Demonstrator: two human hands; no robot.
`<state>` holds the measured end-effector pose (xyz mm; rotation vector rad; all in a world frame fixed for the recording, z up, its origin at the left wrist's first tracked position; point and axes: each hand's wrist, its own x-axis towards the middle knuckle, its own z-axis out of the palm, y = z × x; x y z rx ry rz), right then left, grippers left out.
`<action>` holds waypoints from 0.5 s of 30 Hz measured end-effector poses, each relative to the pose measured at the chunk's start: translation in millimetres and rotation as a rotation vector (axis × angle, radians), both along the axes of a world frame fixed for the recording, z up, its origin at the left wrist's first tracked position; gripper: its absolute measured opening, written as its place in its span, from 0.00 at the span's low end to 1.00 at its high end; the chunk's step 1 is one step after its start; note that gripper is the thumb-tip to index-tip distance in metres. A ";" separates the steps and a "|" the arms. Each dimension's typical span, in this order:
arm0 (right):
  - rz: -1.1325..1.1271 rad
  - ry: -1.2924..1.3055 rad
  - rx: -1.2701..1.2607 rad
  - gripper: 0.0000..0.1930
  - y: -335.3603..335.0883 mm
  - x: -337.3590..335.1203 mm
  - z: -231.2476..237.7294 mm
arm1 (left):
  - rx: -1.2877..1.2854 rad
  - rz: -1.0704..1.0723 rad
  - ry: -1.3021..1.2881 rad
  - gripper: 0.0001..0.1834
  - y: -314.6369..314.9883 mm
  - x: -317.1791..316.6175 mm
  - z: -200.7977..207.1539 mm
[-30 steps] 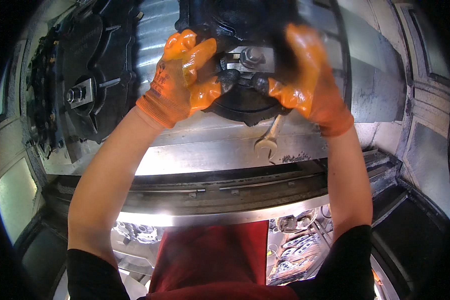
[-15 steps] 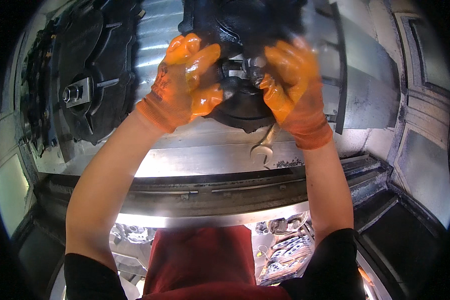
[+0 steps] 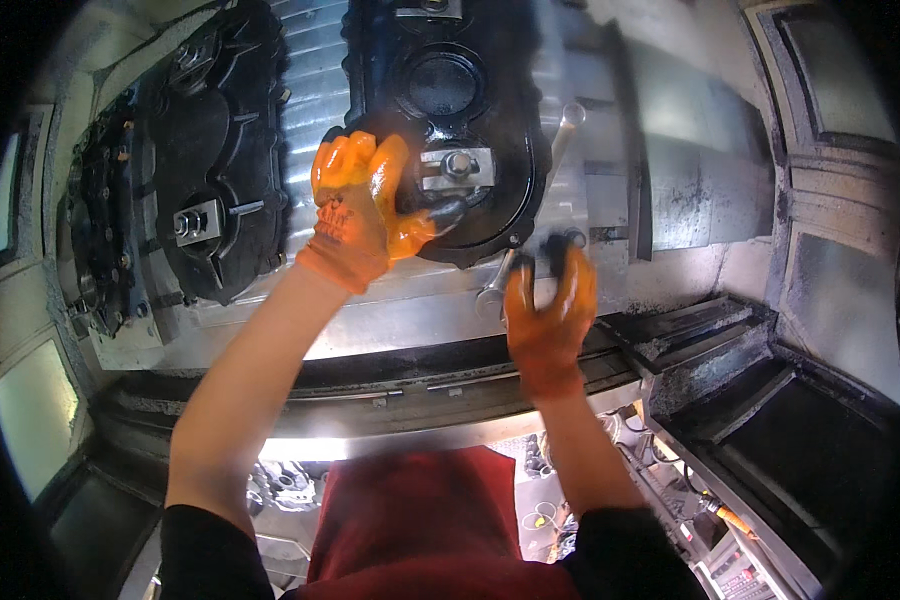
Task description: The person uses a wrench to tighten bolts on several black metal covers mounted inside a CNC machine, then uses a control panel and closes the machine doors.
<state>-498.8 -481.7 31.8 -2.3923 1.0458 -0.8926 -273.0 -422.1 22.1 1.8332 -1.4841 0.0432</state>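
Note:
My left hand, in an orange glove with dark fingertips, rests against the left edge of a black metal cover. Its thumb stretches toward a clamp plate with a bolt and nut, and nothing is in its grasp. My right hand, gloved alike, hovers with fingers apart by the cover's lower right corner. Just left of it shows the open jaw of a wrench. A ring wrench end lies at the cover's right side; I cannot tell whether both belong to one tool.
Another black cover, clamped by bolted plates, lies to the left, with a further dark part beyond it. The silver fixture plate ends at a dark rail. Machine walls enclose both sides.
My right hand has moved off the middle of the cover, down toward me. My left hand has shifted slightly lower, and the bolted clamp plate now shows uncovered. The view has shifted too.

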 end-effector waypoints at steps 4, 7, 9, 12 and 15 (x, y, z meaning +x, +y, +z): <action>-0.162 0.111 0.248 0.28 62.7 -31.7 -24.8 | -0.105 -0.002 -0.230 0.32 -13.5 -14.0 10.3; -0.302 0.086 0.328 0.29 75.9 -18.0 -53.0 | -0.057 -0.062 -0.246 0.23 -22.3 -8.2 2.8; -0.395 -0.109 0.684 0.28 78.8 -7.3 -61.5 | -0.035 -0.095 -0.220 0.20 -24.3 -2.9 -2.5; -0.504 -0.309 1.258 0.24 74.5 -14.1 -49.9 | -0.020 -0.175 -0.184 0.19 -28.2 3.4 -2.8; -0.211 -0.182 1.265 0.20 56.3 -48.6 -20.9 | 0.117 -0.224 -0.294 0.19 -29.9 15.5 6.6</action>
